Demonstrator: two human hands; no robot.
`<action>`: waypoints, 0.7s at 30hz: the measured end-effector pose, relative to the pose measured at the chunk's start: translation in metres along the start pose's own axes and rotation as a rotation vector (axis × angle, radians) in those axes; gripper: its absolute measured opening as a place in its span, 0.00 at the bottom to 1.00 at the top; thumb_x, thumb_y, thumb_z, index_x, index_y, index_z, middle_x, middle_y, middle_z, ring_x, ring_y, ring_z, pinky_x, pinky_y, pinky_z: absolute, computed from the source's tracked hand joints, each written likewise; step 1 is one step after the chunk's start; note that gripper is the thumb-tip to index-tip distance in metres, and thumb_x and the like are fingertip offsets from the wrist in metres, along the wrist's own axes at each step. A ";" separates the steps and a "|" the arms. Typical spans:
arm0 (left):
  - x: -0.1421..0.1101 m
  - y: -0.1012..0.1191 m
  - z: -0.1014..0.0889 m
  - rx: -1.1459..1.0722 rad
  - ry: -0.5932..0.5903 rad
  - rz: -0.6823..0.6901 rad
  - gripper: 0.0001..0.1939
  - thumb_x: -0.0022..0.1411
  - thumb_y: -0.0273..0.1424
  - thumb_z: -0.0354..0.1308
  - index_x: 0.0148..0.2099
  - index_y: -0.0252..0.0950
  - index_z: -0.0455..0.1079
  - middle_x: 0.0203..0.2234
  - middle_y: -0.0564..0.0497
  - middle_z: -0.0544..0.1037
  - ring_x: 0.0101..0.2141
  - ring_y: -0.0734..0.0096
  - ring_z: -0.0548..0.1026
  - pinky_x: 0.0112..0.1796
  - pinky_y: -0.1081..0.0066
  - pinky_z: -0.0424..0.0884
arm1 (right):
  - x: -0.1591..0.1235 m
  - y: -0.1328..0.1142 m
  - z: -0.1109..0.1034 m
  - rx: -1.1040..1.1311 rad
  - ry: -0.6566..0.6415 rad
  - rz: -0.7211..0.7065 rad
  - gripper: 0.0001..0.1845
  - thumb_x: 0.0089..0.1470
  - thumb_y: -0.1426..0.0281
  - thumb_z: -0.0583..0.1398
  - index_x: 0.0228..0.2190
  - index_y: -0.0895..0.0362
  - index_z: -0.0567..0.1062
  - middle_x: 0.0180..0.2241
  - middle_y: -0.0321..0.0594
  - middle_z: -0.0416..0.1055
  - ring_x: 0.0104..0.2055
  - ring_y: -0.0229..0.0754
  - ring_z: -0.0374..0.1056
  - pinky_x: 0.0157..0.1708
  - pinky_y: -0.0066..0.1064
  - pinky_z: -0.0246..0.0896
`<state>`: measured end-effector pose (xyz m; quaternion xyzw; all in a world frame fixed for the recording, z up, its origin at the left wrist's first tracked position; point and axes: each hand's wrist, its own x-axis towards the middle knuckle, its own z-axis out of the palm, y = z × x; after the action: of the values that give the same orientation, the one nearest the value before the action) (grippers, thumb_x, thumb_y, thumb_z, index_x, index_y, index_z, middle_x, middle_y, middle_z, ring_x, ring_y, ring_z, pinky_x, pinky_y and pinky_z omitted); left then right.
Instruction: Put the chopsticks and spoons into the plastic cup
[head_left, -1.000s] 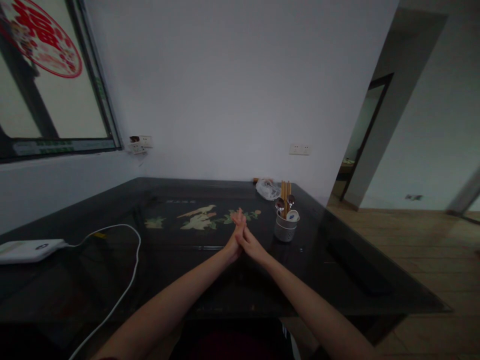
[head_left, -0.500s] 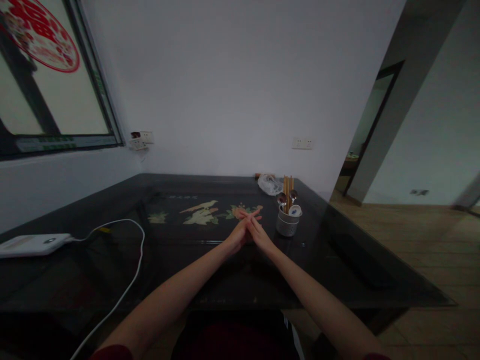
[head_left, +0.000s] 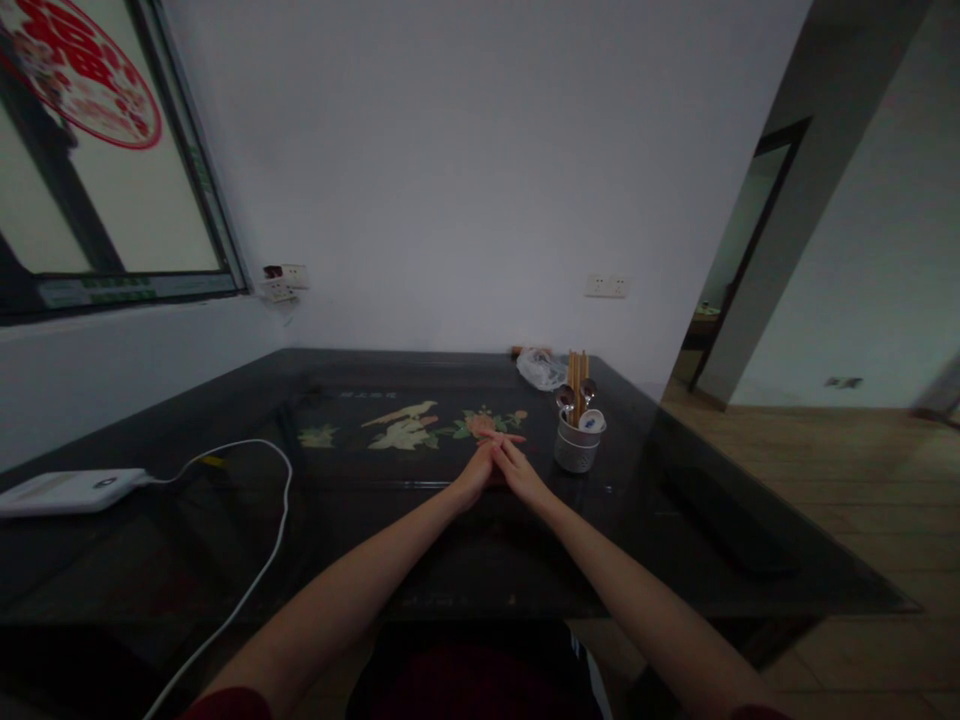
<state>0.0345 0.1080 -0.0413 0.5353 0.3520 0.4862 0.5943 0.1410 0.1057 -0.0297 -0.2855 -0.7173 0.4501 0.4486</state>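
My left hand point(head_left: 475, 474) and my right hand point(head_left: 523, 474) meet over the dark glossy table point(head_left: 330, 530). Their fingers are stretched out and cross each other at the tips, and I see no object between them. Beneath and beyond the fingertips, a printed flower and bird pattern point(head_left: 405, 430) decorates the tabletop. Close by on the right of my right hand stands a grey perforated utensil holder point(head_left: 575, 455). It holds wooden chopsticks point(head_left: 577, 375), metal spoons point(head_left: 564, 398) and a white ceramic spoon point(head_left: 592, 421).
A crumpled clear plastic bag point(head_left: 541, 370) lies by the wall at the back. On the left is a white power bank point(head_left: 75, 492) with a white cable point(head_left: 277, 540) running over the near edge. A dark flat object point(head_left: 727, 520) lies at the right.
My fingers have shifted slightly and lie lower and flatter across each other. The view has moved a little; the things on the table stay in place.
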 end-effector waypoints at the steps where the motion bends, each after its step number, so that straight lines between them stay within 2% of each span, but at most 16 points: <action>1: 0.000 0.001 0.001 0.004 0.008 -0.001 0.24 0.63 0.47 0.43 0.52 0.38 0.67 0.40 0.44 0.75 0.38 0.64 0.75 0.35 0.66 0.72 | 0.000 0.001 0.000 -0.008 0.004 -0.005 0.29 0.54 0.48 0.51 0.52 0.50 0.68 0.48 0.43 0.70 0.52 0.47 0.64 0.55 0.40 0.53; 8: -0.005 0.005 0.005 0.032 0.038 0.003 0.24 0.63 0.47 0.43 0.49 0.37 0.67 0.38 0.45 0.75 0.37 0.65 0.74 0.33 0.69 0.71 | 0.002 0.007 0.001 -0.028 0.027 -0.012 0.28 0.55 0.49 0.51 0.51 0.51 0.68 0.47 0.42 0.70 0.53 0.46 0.64 0.55 0.39 0.54; 16: 0.003 -0.008 -0.002 0.095 0.028 0.032 0.24 0.63 0.47 0.41 0.50 0.39 0.67 0.38 0.46 0.74 0.38 0.65 0.73 0.34 0.69 0.70 | 0.003 0.013 0.001 -0.020 0.038 -0.008 0.28 0.55 0.48 0.50 0.50 0.50 0.69 0.48 0.42 0.70 0.53 0.47 0.64 0.56 0.39 0.53; 21: 0.004 -0.009 -0.002 0.110 0.031 0.031 0.24 0.63 0.47 0.41 0.50 0.39 0.67 0.38 0.47 0.74 0.39 0.65 0.73 0.35 0.69 0.70 | 0.003 0.012 0.001 -0.038 0.042 -0.024 0.28 0.55 0.48 0.50 0.50 0.50 0.69 0.47 0.42 0.70 0.52 0.47 0.64 0.55 0.39 0.54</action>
<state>0.0351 0.1129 -0.0500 0.5651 0.3788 0.4834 0.5509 0.1387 0.1130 -0.0394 -0.2948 -0.7196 0.4250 0.4633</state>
